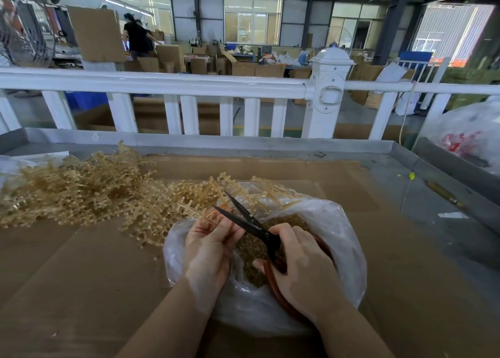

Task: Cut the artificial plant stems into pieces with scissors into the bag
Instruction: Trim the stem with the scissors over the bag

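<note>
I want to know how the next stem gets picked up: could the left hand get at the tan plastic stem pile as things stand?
Probably not yet: the left hand grips a stem; the tan plastic stem pile lies unobstructed beside it.

A loose heap of tan plastic plant stems (81, 190) sprawls across the left of the cardboard-covered counter (81, 276). Black-bladed scissors (244, 218) with red handles gape open above a clear plastic bag (335, 244) near centre, its mouth open and part-filled with cut tan pieces (251, 249).
</note>
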### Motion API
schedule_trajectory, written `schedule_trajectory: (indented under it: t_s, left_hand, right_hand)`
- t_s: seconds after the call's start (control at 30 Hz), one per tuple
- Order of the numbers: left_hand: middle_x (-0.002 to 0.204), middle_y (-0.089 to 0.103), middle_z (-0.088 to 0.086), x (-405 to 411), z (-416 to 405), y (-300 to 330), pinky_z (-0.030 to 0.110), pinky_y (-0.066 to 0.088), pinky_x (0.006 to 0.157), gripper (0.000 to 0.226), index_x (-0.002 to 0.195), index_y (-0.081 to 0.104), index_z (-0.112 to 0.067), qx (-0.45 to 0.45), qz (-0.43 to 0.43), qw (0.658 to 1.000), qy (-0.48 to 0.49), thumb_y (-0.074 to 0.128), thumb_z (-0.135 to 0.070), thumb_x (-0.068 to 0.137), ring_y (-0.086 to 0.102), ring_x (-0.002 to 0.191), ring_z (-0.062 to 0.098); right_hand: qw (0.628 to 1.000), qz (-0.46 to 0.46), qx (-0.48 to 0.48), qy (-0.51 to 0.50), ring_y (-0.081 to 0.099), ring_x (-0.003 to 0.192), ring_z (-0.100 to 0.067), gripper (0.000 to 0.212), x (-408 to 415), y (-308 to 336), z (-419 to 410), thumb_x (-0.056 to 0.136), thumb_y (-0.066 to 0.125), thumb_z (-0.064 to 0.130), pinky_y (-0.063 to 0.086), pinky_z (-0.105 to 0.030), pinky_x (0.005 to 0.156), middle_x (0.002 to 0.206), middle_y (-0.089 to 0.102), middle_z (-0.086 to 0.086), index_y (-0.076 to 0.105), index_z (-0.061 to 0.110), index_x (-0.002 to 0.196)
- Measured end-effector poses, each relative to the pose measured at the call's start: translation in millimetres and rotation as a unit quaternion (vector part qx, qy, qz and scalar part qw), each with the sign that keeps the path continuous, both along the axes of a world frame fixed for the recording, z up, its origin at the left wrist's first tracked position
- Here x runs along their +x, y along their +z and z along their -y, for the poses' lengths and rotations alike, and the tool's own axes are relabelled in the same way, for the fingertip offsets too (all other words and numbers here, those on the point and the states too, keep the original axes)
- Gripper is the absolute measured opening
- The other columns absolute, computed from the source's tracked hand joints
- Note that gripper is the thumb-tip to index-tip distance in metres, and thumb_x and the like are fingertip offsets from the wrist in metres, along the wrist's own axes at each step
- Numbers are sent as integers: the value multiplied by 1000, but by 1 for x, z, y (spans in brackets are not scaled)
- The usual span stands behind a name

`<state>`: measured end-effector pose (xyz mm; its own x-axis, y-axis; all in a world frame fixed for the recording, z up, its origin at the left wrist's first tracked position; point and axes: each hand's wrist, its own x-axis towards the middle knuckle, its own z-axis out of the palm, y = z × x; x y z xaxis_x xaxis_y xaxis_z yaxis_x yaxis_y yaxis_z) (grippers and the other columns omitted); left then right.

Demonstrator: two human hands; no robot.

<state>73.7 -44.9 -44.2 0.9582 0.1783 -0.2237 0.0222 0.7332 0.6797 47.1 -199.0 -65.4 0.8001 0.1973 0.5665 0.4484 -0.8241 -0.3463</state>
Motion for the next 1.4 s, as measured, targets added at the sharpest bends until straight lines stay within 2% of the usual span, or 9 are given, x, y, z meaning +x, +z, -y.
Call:
schedule_trajectory:
  t_s: [0.3,0.6,0.8,1.03,1.2,1.4]
  left_hand:
    - [77,62,11,1,3,3,17,52,44,22,82,57,-6,-9,-2,1000,28,47,12,91,67,53,12]
    - [69,66,8,-1,2,3,17,52,45,22,82,59,-7,-18,0,999,27,49,10,90,67,54,12]
    - [75,66,11,0,2,3,19,55,49,15,90,59,-5,-41,-2,998,38,51,7,89,66,54,13]
    - [83,62,7,2,0,3,18,54,53,16,97,56,-9,-56,-3,996,62,47,4,94,66,56,8]
    - [83,61,9,0,2,2,19,55,56,20,89,55,-8,-14,17,998,53,45,8,93,61,72,17]
    - [80,62,10,1,6,-1,20,55,60,21,85,56,-7,33,40,998,41,47,11,90,62,74,17]
  right_hand:
    - [1000,0,-2,5,57,92,-8,45,-1,0,-1,78,55,56,45,-17,80,99,60,10,55,26,110]
    - [1000,-1,8,5,58,91,-7,44,-1,1,-1,78,57,57,46,-16,77,97,60,11,55,26,108]
    - [999,14,34,6,58,90,-4,41,-4,3,0,77,56,57,44,-13,77,96,62,13,55,27,106]
    - [1000,-15,-3,4,58,89,-4,42,-4,4,-2,76,53,59,46,-15,72,96,62,15,54,30,106]
    - [1000,-27,-1,9,56,83,-2,42,-4,6,-1,76,53,61,41,-11,69,91,61,17,54,31,105]
    - [999,-35,11,26,56,81,-1,39,-4,9,-1,77,55,59,46,-14,71,90,60,18,54,31,104]
